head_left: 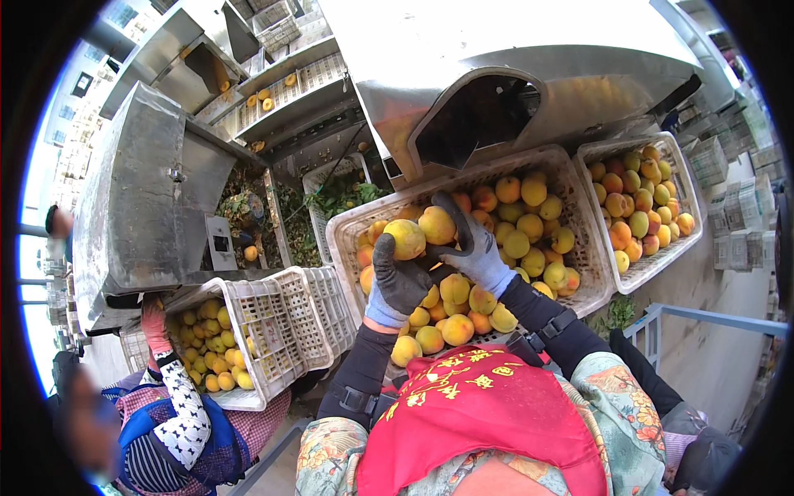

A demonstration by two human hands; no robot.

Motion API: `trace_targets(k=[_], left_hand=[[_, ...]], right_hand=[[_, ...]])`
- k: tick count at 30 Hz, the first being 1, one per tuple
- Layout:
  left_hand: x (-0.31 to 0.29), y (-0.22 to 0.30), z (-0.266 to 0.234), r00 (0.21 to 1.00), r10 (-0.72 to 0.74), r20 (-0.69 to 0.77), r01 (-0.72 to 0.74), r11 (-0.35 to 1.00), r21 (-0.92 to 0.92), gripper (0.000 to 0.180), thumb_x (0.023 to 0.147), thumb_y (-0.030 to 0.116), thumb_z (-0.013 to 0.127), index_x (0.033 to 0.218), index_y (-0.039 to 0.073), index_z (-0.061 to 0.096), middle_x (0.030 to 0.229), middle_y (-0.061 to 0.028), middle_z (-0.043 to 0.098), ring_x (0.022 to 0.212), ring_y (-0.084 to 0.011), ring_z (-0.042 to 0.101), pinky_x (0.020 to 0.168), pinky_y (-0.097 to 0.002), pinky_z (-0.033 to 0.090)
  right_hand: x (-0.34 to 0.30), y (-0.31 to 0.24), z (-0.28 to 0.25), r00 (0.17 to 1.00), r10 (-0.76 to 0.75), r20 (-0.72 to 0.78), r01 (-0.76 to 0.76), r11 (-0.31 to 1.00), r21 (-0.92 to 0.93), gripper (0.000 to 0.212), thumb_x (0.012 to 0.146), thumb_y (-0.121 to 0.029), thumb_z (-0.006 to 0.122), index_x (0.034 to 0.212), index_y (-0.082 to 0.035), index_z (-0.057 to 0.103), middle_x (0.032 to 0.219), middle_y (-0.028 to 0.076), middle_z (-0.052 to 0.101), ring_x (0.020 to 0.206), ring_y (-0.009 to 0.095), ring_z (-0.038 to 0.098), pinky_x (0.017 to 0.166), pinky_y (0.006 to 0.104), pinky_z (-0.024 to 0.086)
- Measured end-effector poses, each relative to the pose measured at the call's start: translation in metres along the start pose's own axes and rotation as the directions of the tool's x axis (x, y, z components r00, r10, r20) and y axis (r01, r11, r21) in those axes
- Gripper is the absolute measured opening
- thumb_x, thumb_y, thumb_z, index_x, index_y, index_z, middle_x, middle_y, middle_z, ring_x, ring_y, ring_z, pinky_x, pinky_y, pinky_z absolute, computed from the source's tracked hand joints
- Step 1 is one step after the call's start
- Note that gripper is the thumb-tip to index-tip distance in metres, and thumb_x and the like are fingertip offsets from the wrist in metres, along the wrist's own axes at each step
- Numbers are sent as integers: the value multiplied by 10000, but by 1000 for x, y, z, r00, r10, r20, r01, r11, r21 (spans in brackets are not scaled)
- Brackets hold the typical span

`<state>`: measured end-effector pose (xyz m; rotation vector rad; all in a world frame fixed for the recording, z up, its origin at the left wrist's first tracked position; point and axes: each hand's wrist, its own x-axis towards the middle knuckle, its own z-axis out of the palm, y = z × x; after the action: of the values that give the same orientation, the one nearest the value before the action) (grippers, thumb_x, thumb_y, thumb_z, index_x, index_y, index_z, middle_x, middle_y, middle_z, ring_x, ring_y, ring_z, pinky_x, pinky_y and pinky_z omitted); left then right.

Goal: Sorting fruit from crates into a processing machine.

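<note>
My left hand point(397, 281), in a dark-palmed grey glove, grips a yellow-orange peach point(406, 238). Beside it my right hand point(473, 252), gloved the same way, curls around a second peach point(437, 224). Both hands hover over the near left part of a white plastic crate point(343, 236) heaped with several yellow and orange peaches point(529, 240). A steel chute point(475, 116) opens just above the crate's far side.
A second white crate point(691, 215) of peaches stands to the right. At lower left another person's gloved hand point(154, 324) rests on a crate point(277, 331) of smaller yellow fruit. Steel sorting machinery point(149, 198) and a conveyor point(289, 87) with fruit fill the back left.
</note>
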<state>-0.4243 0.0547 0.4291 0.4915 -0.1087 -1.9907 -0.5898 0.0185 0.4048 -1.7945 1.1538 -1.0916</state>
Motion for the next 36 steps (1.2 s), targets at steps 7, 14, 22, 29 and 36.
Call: trace_targets(k=[7, 14, 22, 29, 36], left_hand=[[14, 24, 31, 954, 213, 210, -298, 728, 618, 795, 691, 258, 789, 1363, 20, 438, 1325, -83, 508, 1191, -187, 509, 1000, -333, 435], [30, 11, 18, 948, 250, 196, -307, 879, 365, 706, 793, 269, 724, 1380, 35, 409, 1310, -123, 519, 1209, -277, 517, 1002, -410, 441], [32, 10, 43, 978, 204, 41, -196, 836, 512, 741, 775, 9, 699, 1431, 54, 356, 1302, -91, 503, 1135, -197, 555, 921, -315, 502], [27, 32, 40, 944, 270, 190, -320, 614, 721, 883, 702, -19, 731, 1467, 15, 293, 1425, -110, 424, 1259, -189, 457, 1012, -301, 427], [33, 28, 56, 876, 321, 360, -479, 484, 732, 624, 894, 73, 589, 1449, -19, 320, 1451, -138, 410, 1304, -191, 421, 1057, -302, 360]], right_hand=[[18, -37, -25, 975, -90, -202, 38, 968, -247, 888, 651, -258, 819, 1409, -54, 404, 1197, 179, 597, 1042, 344, 602, 894, 399, 467], [62, -12, -42, 931, -202, -304, 55, 901, -430, 792, 671, -287, 772, 1356, -42, 457, 1305, 179, 527, 1251, 378, 434, 1080, 498, 285], [135, 19, -38, 928, -227, -295, 34, 841, -540, 690, 704, -198, 758, 1312, -13, 489, 1266, 208, 548, 1208, 394, 465, 1046, 469, 348], [44, -55, -53, 984, -124, 132, 124, 992, 6, 730, 715, -171, 736, 1371, -33, 445, 1213, 195, 586, 1088, 328, 574, 959, 420, 437], [34, -43, -28, 968, -170, -186, 98, 934, -343, 841, 649, -352, 810, 1347, -40, 459, 1191, 190, 578, 1043, 353, 565, 940, 433, 416]])
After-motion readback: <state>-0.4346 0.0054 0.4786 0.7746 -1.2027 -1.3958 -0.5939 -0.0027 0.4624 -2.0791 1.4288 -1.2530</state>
